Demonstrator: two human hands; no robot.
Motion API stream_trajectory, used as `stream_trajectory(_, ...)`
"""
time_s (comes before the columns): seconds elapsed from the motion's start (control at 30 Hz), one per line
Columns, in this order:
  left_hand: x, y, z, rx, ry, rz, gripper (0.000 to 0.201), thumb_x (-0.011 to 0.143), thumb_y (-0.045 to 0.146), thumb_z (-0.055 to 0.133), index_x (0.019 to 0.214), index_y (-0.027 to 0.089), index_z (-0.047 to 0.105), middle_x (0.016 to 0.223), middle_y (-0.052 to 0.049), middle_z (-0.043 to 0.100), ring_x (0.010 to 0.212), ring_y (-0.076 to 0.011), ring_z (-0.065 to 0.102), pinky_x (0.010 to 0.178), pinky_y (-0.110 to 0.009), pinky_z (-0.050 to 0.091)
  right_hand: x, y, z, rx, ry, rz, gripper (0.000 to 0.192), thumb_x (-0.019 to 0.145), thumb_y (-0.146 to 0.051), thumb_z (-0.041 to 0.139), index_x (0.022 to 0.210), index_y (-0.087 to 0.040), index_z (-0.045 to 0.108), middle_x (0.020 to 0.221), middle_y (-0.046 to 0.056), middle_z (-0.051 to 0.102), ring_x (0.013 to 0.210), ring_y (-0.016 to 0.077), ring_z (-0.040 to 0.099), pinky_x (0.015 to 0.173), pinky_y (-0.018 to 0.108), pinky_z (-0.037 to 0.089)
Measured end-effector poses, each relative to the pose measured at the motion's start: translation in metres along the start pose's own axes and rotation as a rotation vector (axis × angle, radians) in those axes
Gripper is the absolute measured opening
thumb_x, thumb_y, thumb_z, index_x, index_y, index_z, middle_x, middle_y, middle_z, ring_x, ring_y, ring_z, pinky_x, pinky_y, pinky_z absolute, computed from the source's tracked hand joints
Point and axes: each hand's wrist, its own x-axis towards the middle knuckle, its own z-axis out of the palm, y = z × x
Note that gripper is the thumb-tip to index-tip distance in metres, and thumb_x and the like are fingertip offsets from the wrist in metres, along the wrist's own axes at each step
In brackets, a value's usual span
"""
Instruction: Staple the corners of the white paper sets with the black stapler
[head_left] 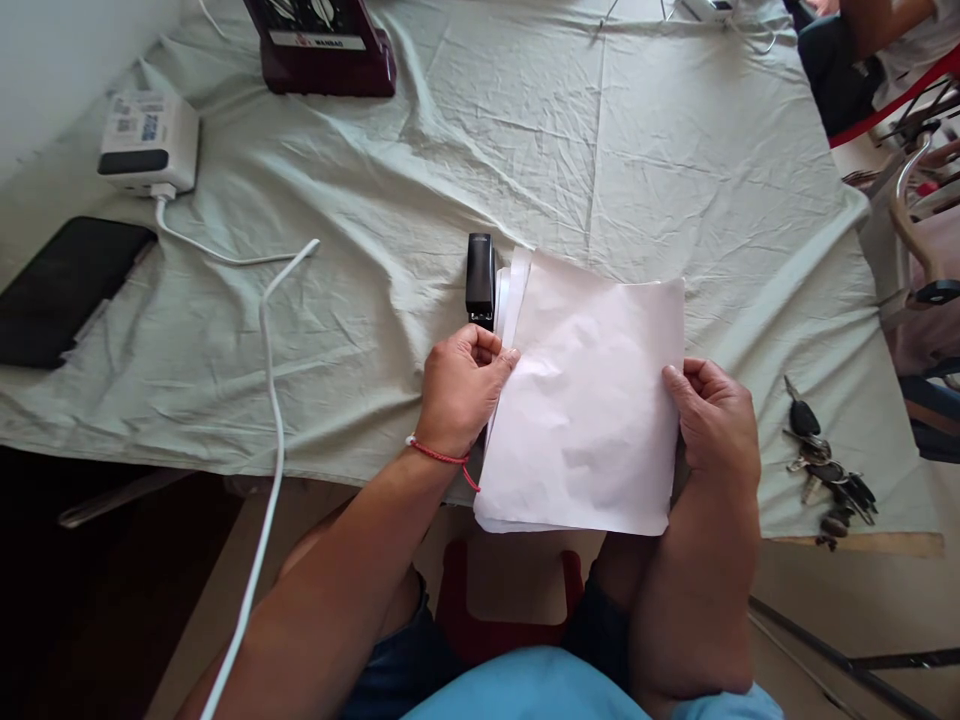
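A stack of white paper sheets (585, 410) lies at the table's front edge, its lower end reaching past the edge. The sheets are slightly fanned along the left side, and the top one is creased. My left hand (465, 385), with a red string bracelet on the wrist, pinches the stack's left edge between thumb and fingers. On the right edge, my right hand (712, 415) grips the paper with its thumb on top and fingers beneath. A black stapler (480, 278) sits just beyond my left hand, against the stack's left side; its near end is hidden.
A bunch of keys (831, 475) lies to the right. At the left are a black phone (71, 285), a white power adapter (150, 140) and its white cable (271, 380). A dark red device (322, 50) stands at the back. Another person's arm (889, 25) shows at upper right.
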Motion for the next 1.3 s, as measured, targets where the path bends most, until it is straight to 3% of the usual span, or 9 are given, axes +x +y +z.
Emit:
stream_trajectory(0.17,-0.0009,0.0011,-0.0001,-0.021,-0.007,-0.010,0.013,0.085,0.022,0.071,0.092,0.023,0.060,0.063,0.005,0.058,0.054,-0.0129,0.049,0.057,-0.029,0.035,0.0006,-0.0002,0.0004,-0.024,0.042,-0.002,0.030,0.076,-0.044,0.082,0.089,-0.018,0.072,0.078,0.002,0.071,0.069,0.0131,0.057,0.063,0.026,0.046)
stream_trajectory(0.3,-0.0007,0.0019,-0.0007,-0.024,0.002,-0.041,0.016,0.086,0.017,0.068,0.094,0.025,0.057,0.055,0.008,0.049,0.047,-0.0124,0.040,0.054,-0.030,0.028,0.0014,0.0020,-0.0012,-0.057,0.073,-0.025,0.029,0.077,-0.044,0.081,0.088,-0.018,0.072,0.079,0.002,0.070,0.068,0.0122,0.054,0.062,0.025,0.043)
stream_trajectory(0.47,0.0000,0.0013,-0.0014,-0.014,-0.035,-0.009,0.001,0.086,0.020,0.066,0.086,0.021,0.067,0.067,0.001,0.063,0.061,-0.0148,0.054,0.060,-0.029,0.036,0.0019,0.0021,-0.0017,-0.017,0.063,-0.050,0.026,0.077,-0.042,0.081,0.087,-0.019,0.072,0.078,0.001,0.069,0.069,0.0123,0.054,0.064,0.025,0.044)
stream_trajectory(0.57,0.0005,-0.0016,-0.0007,-0.040,-0.059,0.002,0.010,0.087,0.026,0.067,0.089,0.019,0.074,0.078,-0.003,0.072,0.071,-0.0171,0.062,0.067,-0.029,0.043,0.0018,0.0008,-0.0010,-0.005,0.049,-0.035,0.025,0.078,-0.042,0.080,0.088,-0.020,0.071,0.076,0.000,0.068,0.067,0.0125,0.054,0.063,0.025,0.044)
stream_trajectory(0.7,0.0004,-0.0033,0.0003,-0.047,-0.078,0.071,0.029,0.094,0.043,0.064,0.080,0.019,0.072,0.074,-0.002,0.069,0.072,-0.0170,0.060,0.070,-0.029,0.045,0.0014,0.0002,-0.0012,-0.001,0.030,-0.030,0.026,0.078,-0.042,0.080,0.090,-0.020,0.071,0.075,0.000,0.068,0.066,0.0122,0.054,0.062,0.025,0.043)
stream_trajectory(0.9,-0.0026,0.0016,-0.0010,0.006,-0.064,0.016,0.018,0.086,0.030,0.073,0.073,0.018,0.071,0.069,0.000,0.069,0.065,-0.0138,0.057,0.065,-0.027,0.042,-0.0001,-0.0010,-0.0011,0.000,0.024,-0.029,0.028,0.077,-0.044,0.082,0.089,-0.020,0.072,0.078,0.000,0.069,0.069,0.0122,0.055,0.063,0.025,0.044)
stream_trajectory(1.3,-0.0032,-0.0029,-0.0006,-0.012,-0.051,-0.023,0.024,0.074,0.036,0.081,0.065,0.020,0.066,0.067,-0.001,0.066,0.065,-0.0143,0.054,0.062,-0.027,0.039,0.0018,0.0021,-0.0009,-0.007,0.067,-0.036,0.030,0.076,-0.046,0.082,0.083,-0.019,0.071,0.076,0.000,0.065,0.067,0.0116,0.050,0.061,0.025,0.040)
